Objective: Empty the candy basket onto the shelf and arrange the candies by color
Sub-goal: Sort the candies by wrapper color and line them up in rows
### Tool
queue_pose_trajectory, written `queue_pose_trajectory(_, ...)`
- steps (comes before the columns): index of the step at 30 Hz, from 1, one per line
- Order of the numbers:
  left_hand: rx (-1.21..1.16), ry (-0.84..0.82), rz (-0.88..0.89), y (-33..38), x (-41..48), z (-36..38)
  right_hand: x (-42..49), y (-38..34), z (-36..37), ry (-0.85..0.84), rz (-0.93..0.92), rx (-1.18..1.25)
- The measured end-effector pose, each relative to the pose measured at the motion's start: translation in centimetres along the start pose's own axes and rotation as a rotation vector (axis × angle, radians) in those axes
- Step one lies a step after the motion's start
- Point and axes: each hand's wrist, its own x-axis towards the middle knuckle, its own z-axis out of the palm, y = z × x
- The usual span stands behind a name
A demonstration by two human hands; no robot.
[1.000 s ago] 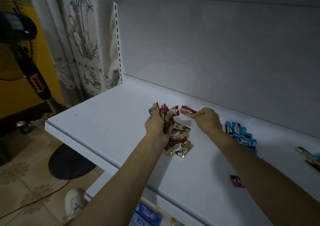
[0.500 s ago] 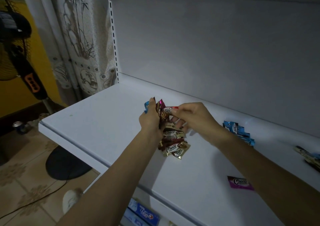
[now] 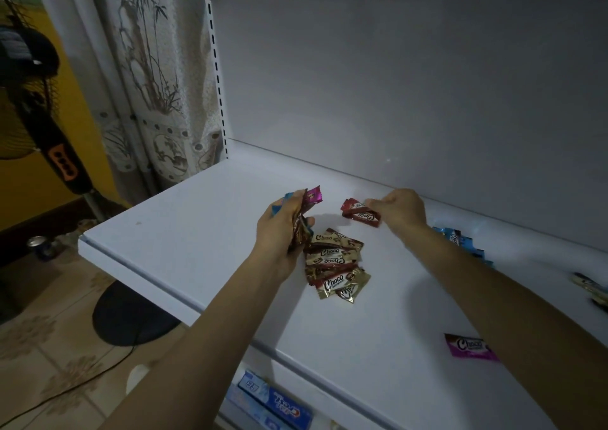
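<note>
My left hand [image 3: 283, 232] grips a bunch of mixed candies [image 3: 311, 196], with a magenta wrapper and a blue one sticking out on top. Just right of it, a pile of gold and brown Choco candies [image 3: 335, 261] lies on the white shelf [image 3: 184, 232]. My right hand [image 3: 396, 211] pinches the end of a red candy [image 3: 357, 205] that sits with another red candy [image 3: 363, 218] on the shelf behind the pile. Blue candies [image 3: 460, 242] lie past my right forearm, partly hidden. A single magenta candy [image 3: 468, 347] lies near the front edge.
More candies [image 3: 590, 286] lie at the far right edge. The shelf's back wall [image 3: 394, 84] stands close behind. A standing fan [image 3: 49, 140] and a curtain [image 3: 148, 67] are at the left. Toothpaste boxes [image 3: 276, 403] sit on the shelf below.
My right hand went to the bunch in my left hand, took a red candy, then moved back right and brought it down beside the other red candy.
</note>
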Motion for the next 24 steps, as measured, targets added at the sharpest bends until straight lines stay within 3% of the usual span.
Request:
queue_pose_trajectory(2,0.011,-0.024,0.015,-0.1,-0.2,0.2,-0.7,-0.3,-0.3,0.086,-0.076,0.028)
queue_pose_trajectory(4,0.024,-0.046,0.034,-0.1,-0.6,0.4,-2.6,-1.7,-1.3,0.047,-0.126,0.173)
queue_pose_trajectory(8,0.119,-0.093,0.099,-0.3,-2.0,1.6,-8.0,-4.5,-4.5,-0.427,-0.158,0.458)
queue_pose_trajectory(10,0.192,-0.149,0.162,-0.7,-2.8,2.2,-9.7,-4.6,-5.8,-0.493,-0.239,0.469)
queue_pose_trajectory(14,0.262,-0.244,0.192,-2.0,-4.9,3.2,-11.3,-2.9,-8.6,-0.406,-0.253,0.445)
queue_pose_trajectory(19,0.305,-0.22,0.187,-4.7,-7.0,4.4,-13.4,0.7,-11.6,-0.311,-0.239,0.413)
queue_pose_trajectory(24,0.26,-0.272,0.165,-7.7,-9.5,5.3,-15.9,6.0,-14.4,-0.176,-0.13,0.288)
